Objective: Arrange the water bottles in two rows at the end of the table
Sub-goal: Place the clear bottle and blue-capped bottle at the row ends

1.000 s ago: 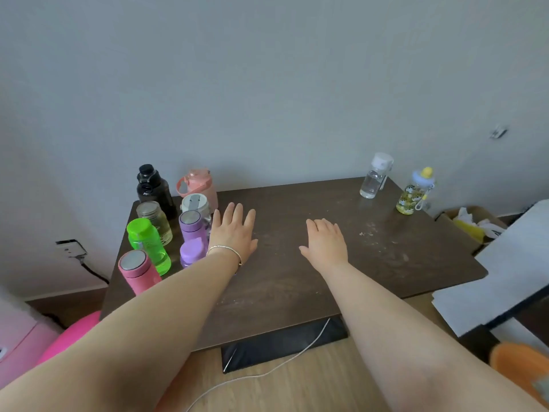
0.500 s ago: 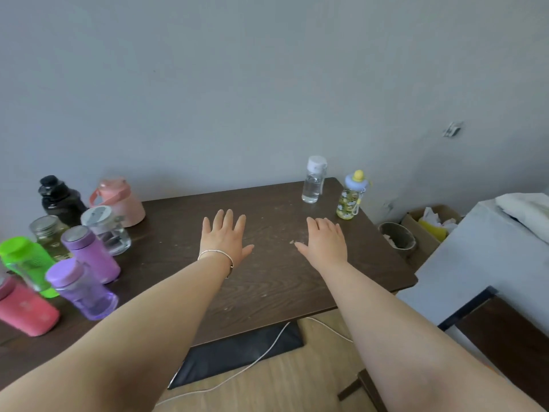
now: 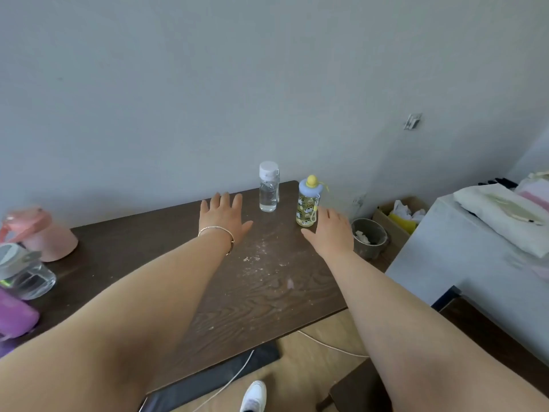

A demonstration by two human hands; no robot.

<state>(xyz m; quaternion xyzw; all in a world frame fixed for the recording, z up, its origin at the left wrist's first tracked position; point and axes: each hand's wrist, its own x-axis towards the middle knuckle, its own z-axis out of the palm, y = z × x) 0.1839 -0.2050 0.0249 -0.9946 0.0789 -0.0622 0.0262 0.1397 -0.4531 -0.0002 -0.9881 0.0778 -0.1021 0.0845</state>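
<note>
Near the centre of the frame, on the far right corner of the dark wooden table [image 3: 148, 263], stand a clear plastic bottle with a white cap [image 3: 268, 186] and a small patterned bottle with a blue lid and yellow knob [image 3: 308, 202]. The left hand [image 3: 225, 217] and the right hand [image 3: 331, 233] reach toward them with fingers spread wide, holding nothing. At the left edge of the frame a pink bottle [image 3: 38, 233], a clear one [image 3: 25, 272] and a purple one [image 3: 15, 315] are grouped together.

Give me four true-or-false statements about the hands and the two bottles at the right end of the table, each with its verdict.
1. The right hand grips the cartoon-print bottle. False: it is open beside the bottle.
2. The clear bottle has a white cap. True.
3. The left hand wears a bracelet. True.
4. Both bottles lie on their sides on the table. False: both stand upright.
</note>
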